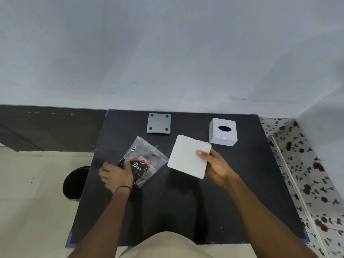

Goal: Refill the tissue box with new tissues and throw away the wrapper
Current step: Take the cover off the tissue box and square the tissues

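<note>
Worktop point(186, 211) — dark, square, lying flush against a pale wall at its far edge; blue tape is showing at the corners. The near half is lying bare between the two forearms, giving open room; the left edge is dropping to a tiled floor, the right edge to a floral-patterned surface.

Tissue box point(223, 132) — white cube with an oval slot on top, standing upright at the far right, clear of the right edge. Its grey base plate point(158, 123), with four dark round feet facing up, is lying apart at the far centre.

Tissue stack point(189, 156) — white, square, being held tilted above the worktop by the right hand point(216, 165); the grip is closing on its right edge, thumb on top, fingers hidden beneath. Its far corner is sitting just beside the box, though whether they touch cannot be told.

Wrapper point(145, 161) — clear plastic with red and black print, crumpled, lying left of the stack. The left hand point(116, 175) is pressing down over its near-left end with fingers curled on it; the hand is blurred and covering part of the print.

Bin point(75, 183) — dark, round, standing on the floor at the left edge, half hidden by the worktop.
</note>
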